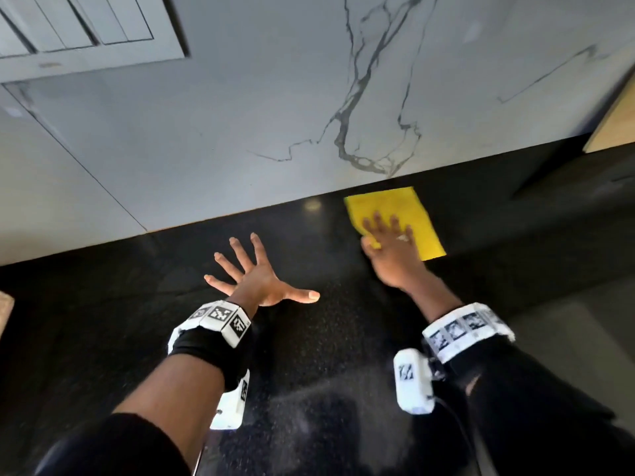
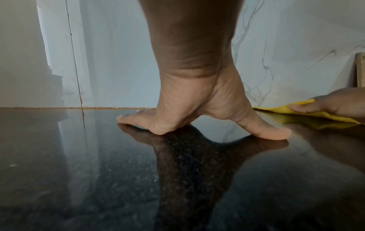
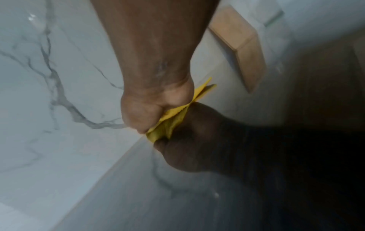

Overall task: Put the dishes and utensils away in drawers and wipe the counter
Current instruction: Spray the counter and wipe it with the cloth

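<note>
- Far left, in the head view, a pale grey cabinet point(image 1: 86, 25) hangs above a white marbled wall point(image 1: 240, 115) with dark veins. The wall meets the black polished surface point(image 1: 103, 321) along a straight seam.
- Left of centre, the left hand point(image 1: 256, 281) lies palm down on the surface, fingers straight and spread, thumb stretched to the right. Its grip is open and holds nothing. The left wrist view shows the little-finger edge and thumb tip touching the glossy stone, with the palm arched just above it. It appears to be bracing the body.
- Right of centre, the right hand point(image 1: 391, 250) presses flat on a yellow cloth point(image 1: 412, 214), fingers straight on top of it, so the grip is open here too, pushing rather than clutching. The cloth lies flat on the surface, its far edge close against the wall seam.
- Far right, a light wooden board point(image 1: 615, 121) leans at the wall, well apart from the cloth.
- No dishes or utensils show on the visible surface, so the step in hand looks like the wiping.
- The next move probably calls for steady downward pressure while sliding the cloth along the surface, keeping it flat and moving the left hand off any area still to be wiped.
</note>
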Motion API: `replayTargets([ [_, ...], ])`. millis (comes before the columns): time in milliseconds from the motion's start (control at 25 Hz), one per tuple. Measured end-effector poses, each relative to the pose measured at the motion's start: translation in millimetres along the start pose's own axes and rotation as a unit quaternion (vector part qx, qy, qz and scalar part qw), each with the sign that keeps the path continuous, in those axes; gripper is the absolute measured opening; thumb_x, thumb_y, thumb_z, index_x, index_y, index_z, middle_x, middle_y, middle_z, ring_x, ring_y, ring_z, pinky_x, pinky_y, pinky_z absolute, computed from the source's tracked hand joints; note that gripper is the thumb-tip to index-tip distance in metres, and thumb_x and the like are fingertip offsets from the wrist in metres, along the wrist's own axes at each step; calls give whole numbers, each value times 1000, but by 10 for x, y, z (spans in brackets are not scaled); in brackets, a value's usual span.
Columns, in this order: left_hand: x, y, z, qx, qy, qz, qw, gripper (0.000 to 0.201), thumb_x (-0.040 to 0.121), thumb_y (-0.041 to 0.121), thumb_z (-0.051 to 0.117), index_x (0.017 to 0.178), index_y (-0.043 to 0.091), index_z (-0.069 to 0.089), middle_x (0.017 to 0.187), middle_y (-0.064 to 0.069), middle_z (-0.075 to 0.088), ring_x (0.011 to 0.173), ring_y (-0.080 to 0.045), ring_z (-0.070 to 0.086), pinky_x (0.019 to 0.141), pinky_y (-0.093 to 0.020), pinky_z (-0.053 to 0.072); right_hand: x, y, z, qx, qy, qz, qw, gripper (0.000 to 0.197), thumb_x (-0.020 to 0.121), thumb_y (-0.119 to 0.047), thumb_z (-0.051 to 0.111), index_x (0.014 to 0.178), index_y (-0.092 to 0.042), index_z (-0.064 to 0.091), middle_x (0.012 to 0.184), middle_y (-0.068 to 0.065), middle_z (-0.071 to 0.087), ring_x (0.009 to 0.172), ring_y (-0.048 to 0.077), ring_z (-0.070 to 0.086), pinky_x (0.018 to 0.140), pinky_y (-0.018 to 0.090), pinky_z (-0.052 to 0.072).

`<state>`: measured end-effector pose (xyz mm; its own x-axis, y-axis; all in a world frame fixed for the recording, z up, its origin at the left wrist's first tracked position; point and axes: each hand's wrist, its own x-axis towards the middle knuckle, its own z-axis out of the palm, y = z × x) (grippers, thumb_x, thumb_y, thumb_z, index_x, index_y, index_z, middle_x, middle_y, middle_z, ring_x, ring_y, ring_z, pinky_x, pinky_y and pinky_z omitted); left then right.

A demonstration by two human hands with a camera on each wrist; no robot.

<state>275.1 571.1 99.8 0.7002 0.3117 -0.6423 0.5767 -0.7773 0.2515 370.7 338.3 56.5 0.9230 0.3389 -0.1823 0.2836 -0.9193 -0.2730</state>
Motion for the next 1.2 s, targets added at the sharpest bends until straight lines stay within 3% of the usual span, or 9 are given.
replayTargets([
  [80, -12, 15, -3, 2, 6, -5, 1000, 171, 24, 88, 73, 141, 32, -40, 146, -6, -49, 135, -43, -41, 104, -73, -17, -472, -459, 284, -16, -39, -122, 992, 56, 102, -47, 21, 156, -32, 14, 165, -3, 0, 151, 28, -3, 119, 48, -4],
  [160, -37, 15, -4, 15, 12, -8, 1000, 168, 30, 84, 76, 143, 32, -38, 147, -6, -49, 136, -43, -39, 106, -74, -13, -941, -593, 407, -19, -79, -191, 978, 64, 96, -57, 8, 156, -34, 13, 164, -8, 2, 151, 22, -6, 119, 43, -6],
  [240, -88, -13, 14, 21, 17, 0, 1000, 167, 31, 84, 75, 144, 32, -36, 148, -6, -47, 136, -42, -38, 106, -73, -13, -1150, -367, 267, -14, -85, -195, 977, 71, 90, -61, -1, 156, -36, 11, 163, -14, -1, 151, 18, -8, 120, 39, -6],
  [400, -96, -9, 22, 5, 10, 12, 1000, 170, 23, 92, 67, 145, 32, -35, 148, -6, -47, 136, -42, -40, 105, -72, -17, -1535, 107, 84, -25, -108, -146, 983, 76, 85, -64, -8, 155, -40, 7, 160, -19, -11, 149, 14, -17, 122, 42, -3],
  [520, -48, -7, 8, 9, 4, 6, 1000, 170, 25, 91, 68, 144, 31, -36, 147, -7, -48, 135, -43, -40, 104, -72, -17, -1777, 51, 82, -17, -146, -158, 976, 65, 90, -61, 0, 153, -44, 5, 158, -23, -16, 147, 12, -23, 121, 35, -10],
  [680, -24, -15, 8, 8, 3, 7, 1000, 167, 31, 90, 70, 143, 30, -38, 145, -7, -51, 133, -43, -43, 104, -73, -18, -1182, -131, -107, -29, -166, -155, 973, 53, 104, -46, 22, 155, -39, 8, 161, -20, -10, 150, 15, -13, 122, 39, 1],
  [1000, 70, -60, 28, 12, -3, 10, 1000, 163, 36, 89, 70, 142, 30, -39, 143, -7, -53, 131, -42, -46, 102, -74, -18, 747, -795, -259, -39, -183, -117, 975, 51, 107, -40, 19, 156, -32, 9, 164, -6, -7, 151, 29, -4, 119, 52, 4],
  [1080, 45, -48, 33, 13, 1, 9, 1000, 163, 35, 89, 70, 142, 30, -39, 144, -7, -52, 131, -42, -45, 103, -73, -17, 727, -807, -207, -30, -177, -119, 977, 51, 107, -41, 19, 156, -32, 10, 164, -5, -6, 151, 29, -5, 120, 53, 1],
  [1200, 33, -32, 48, 12, 0, 1, 1000, 163, 34, 89, 70, 143, 31, -37, 146, -6, -50, 134, -42, -42, 104, -73, -17, 85, -571, -84, -5, -156, -158, 975, 52, 106, -42, 22, 156, -33, 12, 164, -9, -6, 151, 23, -10, 120, 50, -5],
])
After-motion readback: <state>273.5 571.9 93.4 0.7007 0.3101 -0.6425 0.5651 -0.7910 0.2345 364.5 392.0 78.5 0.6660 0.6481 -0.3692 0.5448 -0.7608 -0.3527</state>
